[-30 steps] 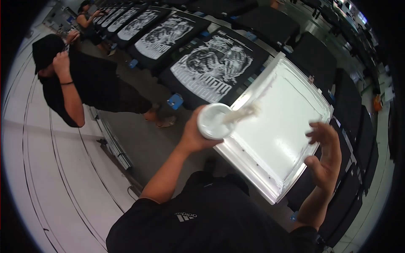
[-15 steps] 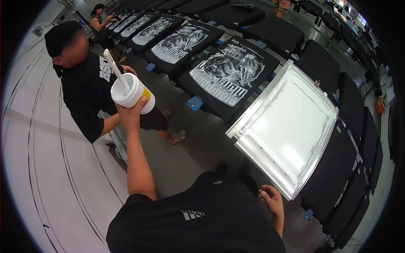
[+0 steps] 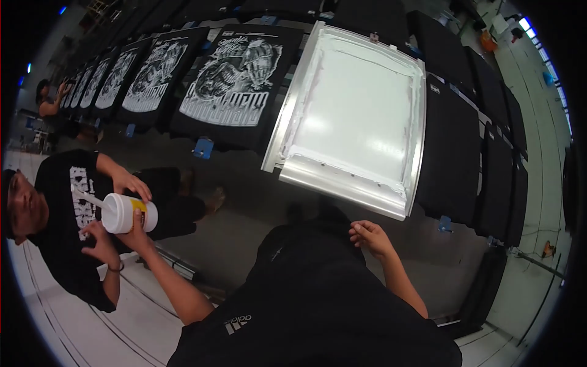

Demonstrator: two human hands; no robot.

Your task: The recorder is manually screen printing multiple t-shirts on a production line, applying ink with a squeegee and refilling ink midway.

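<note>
Long rows of black shirts with white prints run along the bench, and the framed screen (image 3: 354,116) lies flat on it near the front edge. We're mid hand-off: our left hand (image 3: 136,235) grips the white tub (image 3: 125,212) out to the left, where a co-worker's hands (image 3: 131,183) close in. Our right hand (image 3: 370,237) hangs loose and empty, so next we'd guess a clean let-go.

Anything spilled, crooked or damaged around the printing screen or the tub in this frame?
Nothing spilled or damaged shows. The left hand holds a white tub with a stick standing in it, out toward a co-worker whose hands are at it. White ink lies smeared along the inner edges of the framed screen. The right hand is empty.
</note>
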